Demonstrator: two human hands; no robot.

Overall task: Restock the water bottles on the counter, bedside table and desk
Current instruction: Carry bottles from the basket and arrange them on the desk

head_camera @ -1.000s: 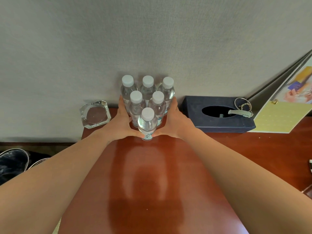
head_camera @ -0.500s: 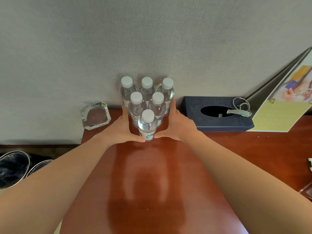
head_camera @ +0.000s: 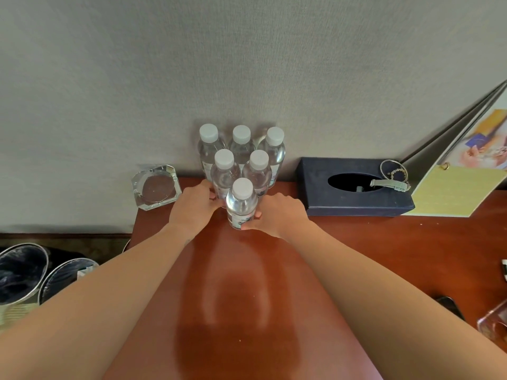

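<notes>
At twelve o'clock on the table (head_camera: 247,283), hard against the wall (head_camera: 247,64), six water bottles (head_camera: 241,149) stand upright in a triangle, with three at the back, two in the middle and one front bottle (head_camera: 241,207) at the tip. The person's right grip (head_camera: 277,213) closes round the base of the front bottle, thumb on the near side and fingertips on its right flank. The left grip (head_camera: 196,207) lies at the cluster's nine o'clock side, its bent fingertips touching the middle row's left bottle (head_camera: 225,179); whether it clasps or merely steadies that bottle cannot be told. A glass ashtray (head_camera: 156,187) sits at nine o'clock of the bottles and a dark tissue box (head_camera: 354,198) at three o'clock. This table's stock looks set and is probably only being squared up. The counter and bedside table are out of view, so their share is unknown.
</notes>
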